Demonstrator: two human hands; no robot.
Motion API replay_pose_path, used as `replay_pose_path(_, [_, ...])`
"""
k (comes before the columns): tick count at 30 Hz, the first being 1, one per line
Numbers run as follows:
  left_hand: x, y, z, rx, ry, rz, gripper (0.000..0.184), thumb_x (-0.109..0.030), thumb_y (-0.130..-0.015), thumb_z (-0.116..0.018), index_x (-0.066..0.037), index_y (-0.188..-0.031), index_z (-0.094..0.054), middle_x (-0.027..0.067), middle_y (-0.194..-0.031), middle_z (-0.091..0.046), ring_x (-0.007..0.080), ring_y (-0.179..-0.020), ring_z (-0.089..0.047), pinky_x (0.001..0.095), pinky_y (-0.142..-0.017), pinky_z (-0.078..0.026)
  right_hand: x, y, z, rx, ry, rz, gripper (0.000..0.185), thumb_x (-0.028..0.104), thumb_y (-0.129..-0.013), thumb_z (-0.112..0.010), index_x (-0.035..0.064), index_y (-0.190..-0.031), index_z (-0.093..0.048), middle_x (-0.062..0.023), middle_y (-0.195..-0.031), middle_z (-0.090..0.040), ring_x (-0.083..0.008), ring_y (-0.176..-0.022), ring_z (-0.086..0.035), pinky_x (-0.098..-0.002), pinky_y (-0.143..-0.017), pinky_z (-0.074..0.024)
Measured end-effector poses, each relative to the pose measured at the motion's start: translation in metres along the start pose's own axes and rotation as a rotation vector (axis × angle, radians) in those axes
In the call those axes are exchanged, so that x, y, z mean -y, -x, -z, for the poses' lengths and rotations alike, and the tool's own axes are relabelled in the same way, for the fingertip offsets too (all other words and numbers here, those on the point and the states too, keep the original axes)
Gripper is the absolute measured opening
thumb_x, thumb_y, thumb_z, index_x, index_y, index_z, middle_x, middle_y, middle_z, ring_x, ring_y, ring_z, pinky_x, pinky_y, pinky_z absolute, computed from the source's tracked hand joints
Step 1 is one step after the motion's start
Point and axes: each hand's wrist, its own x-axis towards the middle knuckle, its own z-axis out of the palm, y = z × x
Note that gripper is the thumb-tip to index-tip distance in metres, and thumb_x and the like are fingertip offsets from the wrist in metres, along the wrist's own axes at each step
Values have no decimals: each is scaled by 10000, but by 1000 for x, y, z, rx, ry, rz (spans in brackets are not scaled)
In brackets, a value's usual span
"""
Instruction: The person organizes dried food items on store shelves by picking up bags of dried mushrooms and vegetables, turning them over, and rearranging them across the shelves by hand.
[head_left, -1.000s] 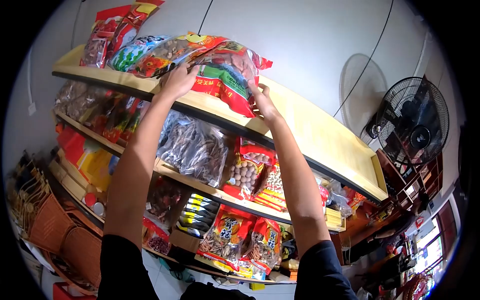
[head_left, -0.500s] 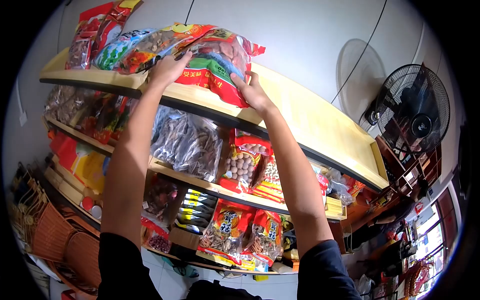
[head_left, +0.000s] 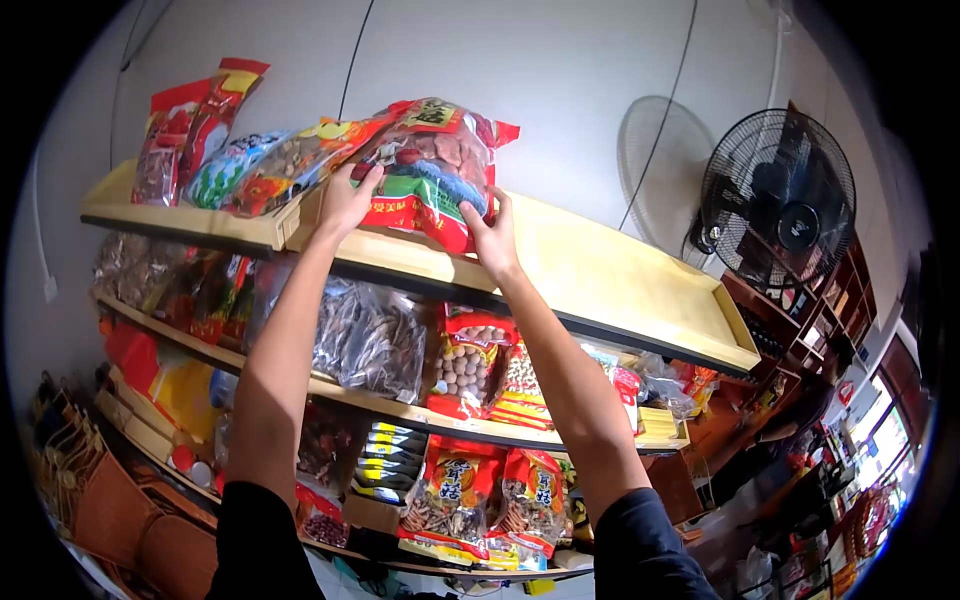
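A large clear-and-red plastic food bag (head_left: 447, 160) with reddish-brown pieces inside stands at the front of the top shelf (head_left: 630, 275). My left hand (head_left: 347, 203) grips its lower left side, thumb against the plastic. On the lower right side, my right hand (head_left: 492, 237) holds the bag with the thumb on its front and fingers round the edge. Just left of it, an orange-and-clear bag (head_left: 300, 165) leans on a blue-and-green bag (head_left: 235, 168). Two upright red bags (head_left: 170, 145) stand at the far left end.
Lower shelves hold packed dried goods: bags of dark dried strips (head_left: 370, 340), round nuts (head_left: 465, 375) and red mushroom packets (head_left: 452, 485). A black wall fan (head_left: 780, 200) is at right. Wicker chairs (head_left: 175, 545) are at lower left, and another person (head_left: 790, 420) is at far right.
My view has shifted, so the shelf sits lower in it. Both hands stay on the food bag, which now stands more upright, its top tipped less to the left.
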Motion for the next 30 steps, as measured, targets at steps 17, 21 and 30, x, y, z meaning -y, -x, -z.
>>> replay_pose_path(17, [-125, 160, -24, 803, 500, 69, 1001, -455, -745, -722, 0, -1456, -185, 190, -1423, -353, 275, -1324, -331, 380, -1099, -236, 39, 250, 157, -55, -307, -170, 885, 292, -691, -818, 45, -1359, -291, -87, -1224, -485, -220, -1150, -490, -369, -995, -399])
replay_pose_path(21, [-142, 218, -47, 918, 651, 75, 1031, -412, -708, -777, 25, -1434, -189, 155, -1391, -367, 236, -1311, -320, 359, -1100, -227, 56, 333, 174, -204, -363, -299, 1077, 390, -615, -875, 30, -1409, -243, -87, -1303, -461, -201, -1206, -458, -381, -1020, -375])
replay_pose_path(30, [-162, 410, -69, 1060, 757, 708, 903, -243, -683, -829, 1, -1358, -281, 64, -1068, -524, 102, -813, -533, 217, -628, -441, 94, 499, 244, -366, -421, -509, 927, 357, -697, -825, 13, -1391, -315, -79, -1322, -470, -172, -1215, -446, -357, -1039, -349])
